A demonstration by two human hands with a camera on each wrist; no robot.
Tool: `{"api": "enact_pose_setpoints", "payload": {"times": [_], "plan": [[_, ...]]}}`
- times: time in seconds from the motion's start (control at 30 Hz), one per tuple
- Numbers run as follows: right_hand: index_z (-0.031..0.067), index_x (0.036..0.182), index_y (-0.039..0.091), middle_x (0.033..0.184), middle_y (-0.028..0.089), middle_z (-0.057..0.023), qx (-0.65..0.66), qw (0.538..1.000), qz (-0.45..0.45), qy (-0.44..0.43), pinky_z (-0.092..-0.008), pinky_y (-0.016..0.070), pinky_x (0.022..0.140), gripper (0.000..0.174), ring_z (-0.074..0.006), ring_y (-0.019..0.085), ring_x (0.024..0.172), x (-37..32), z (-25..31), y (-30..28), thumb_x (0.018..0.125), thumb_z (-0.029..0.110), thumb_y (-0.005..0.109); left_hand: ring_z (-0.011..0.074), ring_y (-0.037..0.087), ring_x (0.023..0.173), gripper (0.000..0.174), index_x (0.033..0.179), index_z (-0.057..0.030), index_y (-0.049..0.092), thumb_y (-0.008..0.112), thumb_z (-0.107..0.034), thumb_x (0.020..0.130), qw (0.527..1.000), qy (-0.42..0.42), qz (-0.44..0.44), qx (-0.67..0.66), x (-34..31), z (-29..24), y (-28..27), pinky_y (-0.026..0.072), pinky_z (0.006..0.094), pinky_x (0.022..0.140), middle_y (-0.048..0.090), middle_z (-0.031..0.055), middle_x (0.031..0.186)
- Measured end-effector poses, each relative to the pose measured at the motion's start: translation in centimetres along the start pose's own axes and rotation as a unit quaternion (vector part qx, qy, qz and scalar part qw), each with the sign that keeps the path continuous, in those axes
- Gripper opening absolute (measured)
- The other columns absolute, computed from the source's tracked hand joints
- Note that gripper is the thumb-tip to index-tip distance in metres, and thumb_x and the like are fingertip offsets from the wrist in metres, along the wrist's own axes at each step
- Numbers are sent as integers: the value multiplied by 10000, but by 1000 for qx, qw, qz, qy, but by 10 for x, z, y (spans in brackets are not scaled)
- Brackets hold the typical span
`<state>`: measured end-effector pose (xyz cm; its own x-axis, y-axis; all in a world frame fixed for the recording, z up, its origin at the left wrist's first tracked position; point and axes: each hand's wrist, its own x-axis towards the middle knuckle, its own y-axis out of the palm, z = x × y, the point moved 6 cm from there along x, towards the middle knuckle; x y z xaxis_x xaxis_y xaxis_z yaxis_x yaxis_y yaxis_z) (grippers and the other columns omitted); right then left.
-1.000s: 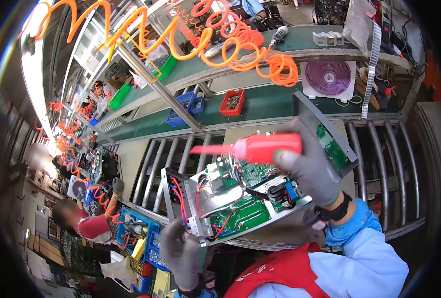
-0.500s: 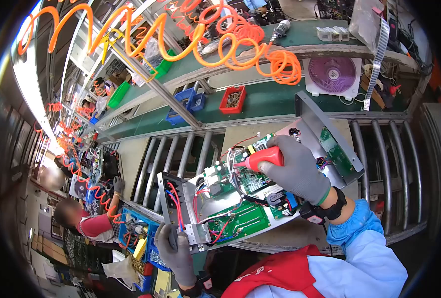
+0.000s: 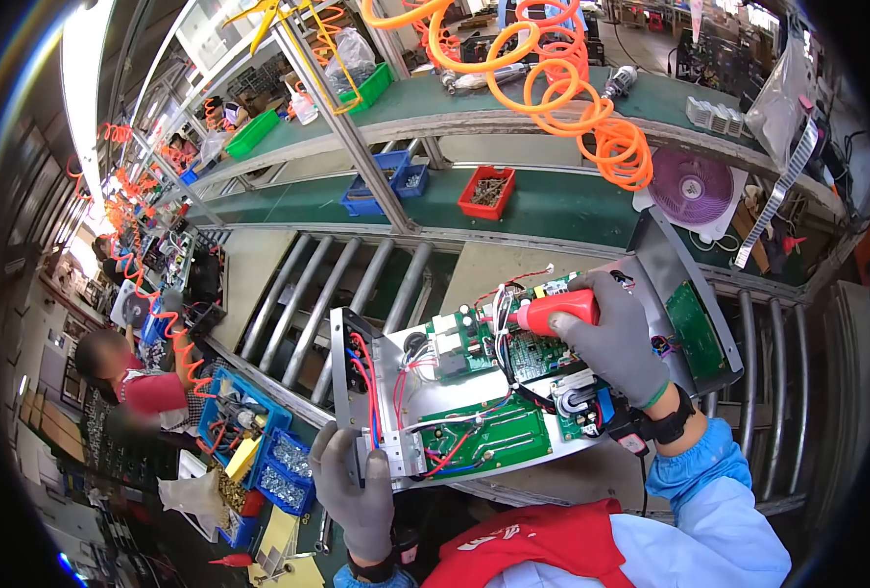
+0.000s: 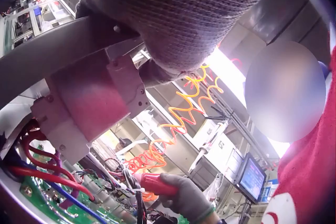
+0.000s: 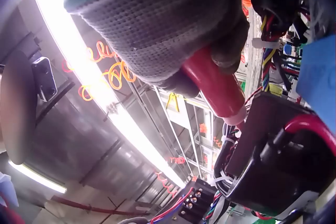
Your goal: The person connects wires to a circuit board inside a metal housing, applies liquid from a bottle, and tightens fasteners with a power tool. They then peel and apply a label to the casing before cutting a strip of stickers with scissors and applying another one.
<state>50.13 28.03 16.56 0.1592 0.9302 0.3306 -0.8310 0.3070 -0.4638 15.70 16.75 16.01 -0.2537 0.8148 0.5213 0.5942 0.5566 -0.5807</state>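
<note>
grey knit gloves cover both hands. the right hand is curled round a red tool, with the fingers wrapped over its barrel. the tool's pale-collared tip points toward 9 o'clock into a bundle of wires. in the right wrist view the tip sits right against those wires, beside a black component. a black strap circles that wrist above a blue cuff.

the left hand grips the metal chassis at its 7 o'clock corner. the thumb and fingers pinch the upright end plate there. the left wrist view shows the glove pressed on that plate's bracket.

the chassis lies open in front of the person, tilted, with its long side running from 7 toward 2 o'clock. inside it a green circuit board lies near the front edge. red and blue leads run down the end plate at 9 o'clock. a grey lid panel carrying another green board stands up at 3 o'clock.

the chassis rests across a roller track whose steel tubes run toward 12 o'clock. beyond it, on a green belt, sit a red bin and a blue bin. a purple fan is at 2 o'clock, and an orange coiled hose hangs overhead. at 8 o'clock blue parts trays sit below the track, and another worker sits at 9 o'clock.
</note>
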Motion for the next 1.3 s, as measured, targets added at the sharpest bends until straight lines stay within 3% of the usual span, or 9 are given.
{"api": "enact_pose_setpoints", "payload": {"times": [1.3], "plan": [[4,1059,660,922,681,-190,-33,997,-26,-57,-410,557,741,370,-340,697,818,-5,12,4,799,238,780,383,570,1138,412,1158,26,600,677,-184,812,1000,11,-6,-20,-1,-3,0,465,468,970,580,222,1245]]}}
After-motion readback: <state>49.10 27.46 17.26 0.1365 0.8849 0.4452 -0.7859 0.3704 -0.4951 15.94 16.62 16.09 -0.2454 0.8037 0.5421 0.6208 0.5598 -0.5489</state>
